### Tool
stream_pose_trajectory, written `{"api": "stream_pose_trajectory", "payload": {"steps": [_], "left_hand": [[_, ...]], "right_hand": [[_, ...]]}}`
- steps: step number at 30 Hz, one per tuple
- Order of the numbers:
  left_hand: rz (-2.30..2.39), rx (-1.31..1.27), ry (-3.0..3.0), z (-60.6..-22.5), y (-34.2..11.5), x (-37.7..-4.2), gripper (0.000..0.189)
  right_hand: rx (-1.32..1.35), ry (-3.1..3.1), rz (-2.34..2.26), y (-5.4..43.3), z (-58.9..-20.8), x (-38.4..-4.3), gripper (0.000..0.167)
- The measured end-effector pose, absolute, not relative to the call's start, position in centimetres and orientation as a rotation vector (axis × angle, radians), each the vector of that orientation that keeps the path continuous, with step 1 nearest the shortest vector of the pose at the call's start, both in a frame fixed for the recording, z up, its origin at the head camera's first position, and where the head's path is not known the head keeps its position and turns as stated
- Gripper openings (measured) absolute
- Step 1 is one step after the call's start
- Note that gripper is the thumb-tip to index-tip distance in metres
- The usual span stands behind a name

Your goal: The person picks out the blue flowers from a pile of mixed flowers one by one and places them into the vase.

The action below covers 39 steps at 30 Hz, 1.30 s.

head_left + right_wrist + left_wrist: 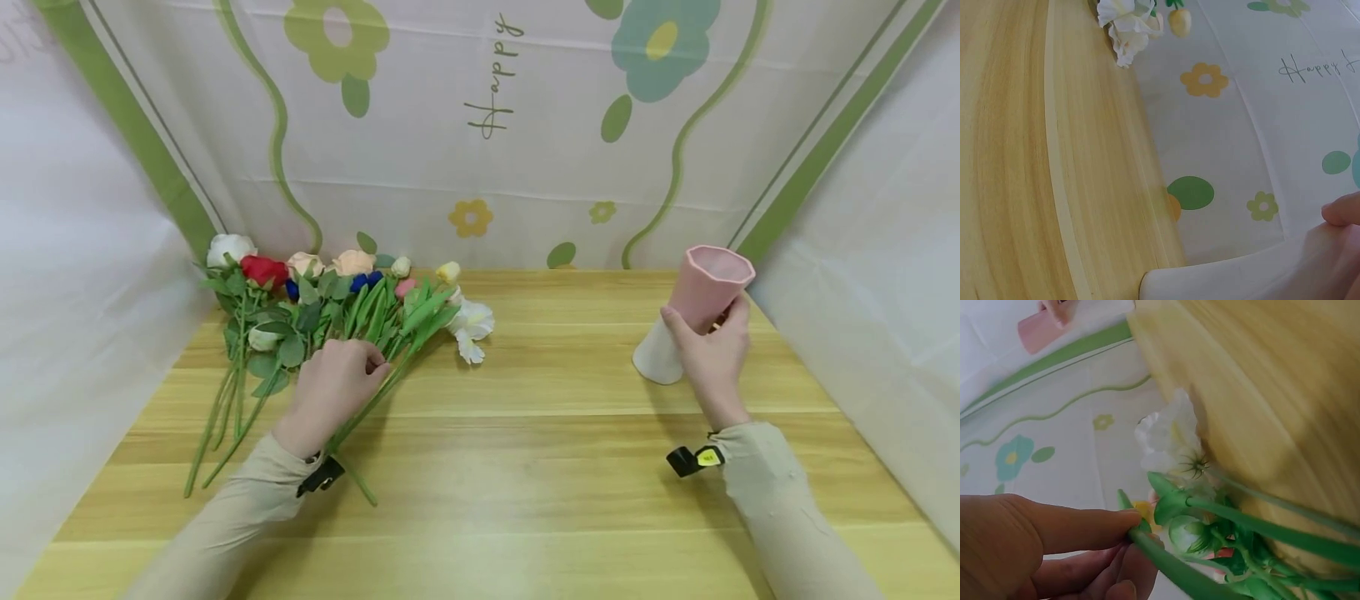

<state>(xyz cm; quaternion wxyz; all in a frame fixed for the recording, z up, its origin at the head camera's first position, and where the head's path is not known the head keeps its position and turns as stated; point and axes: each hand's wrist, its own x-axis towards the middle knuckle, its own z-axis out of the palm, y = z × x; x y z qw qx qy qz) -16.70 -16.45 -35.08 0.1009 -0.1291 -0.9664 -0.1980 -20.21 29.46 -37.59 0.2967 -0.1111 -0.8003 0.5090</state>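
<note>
My left hand [341, 383] is over the lower part of the flower bunch and pinches a green tulip stem [1175, 569] between thumb and forefinger. Just beyond those fingertips a yellow tulip bloom [448, 272] shows, partly hidden in the left wrist view. Over at the right, my right hand [716, 354] grips a pink and white vase [701, 292] round its middle. The vase leans to the right with its mouth up; whether its base touches the table cannot be told. Its white lower part [1222, 281] fills the bottom of the right wrist view.
Several other flowers lie at the back left of the wooden table [510, 467], among them a red rose [264, 271], a white rose [231, 248] and a white ruffled flower [472, 325]. A printed cloth [420, 158] hangs behind the table, with white cloth at both sides.
</note>
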Motion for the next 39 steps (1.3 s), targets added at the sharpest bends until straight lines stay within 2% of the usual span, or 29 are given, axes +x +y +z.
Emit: {"api": "stream_pose_trajectory", "payload": {"steps": [6, 11, 13, 19, 39], "left_hand": [[-0.563, -0.380, -2.900, -35.8, -16.1, -16.7, 0.031], [-0.555, -0.349, -2.965, -36.2, -16.4, -16.9, 0.020], [-0.559, -0.358, -2.987, -36.3, -16.4, -17.0, 0.022], [-0.563, -0.421, -2.994, -36.8, -16.7, -17.0, 0.044], [-0.539, -0.398, -3.067, -37.3, -16.8, -17.0, 0.051]], "right_hand": [[-0.279, -2.120, 1.366, 29.4, -37.6, -20.1, 0.079], [-0.275, -2.114, 1.366, 29.5, -37.6, -20.2, 0.078], [-0.279, -2.115, 1.365, 29.5, -37.6, -20.2, 0.078], [-0.278, -2.117, 1.366, 29.5, -37.6, -20.3, 0.079], [-0.272, -2.119, 1.348, 29.5, -37.7, -20.3, 0.080]]}}
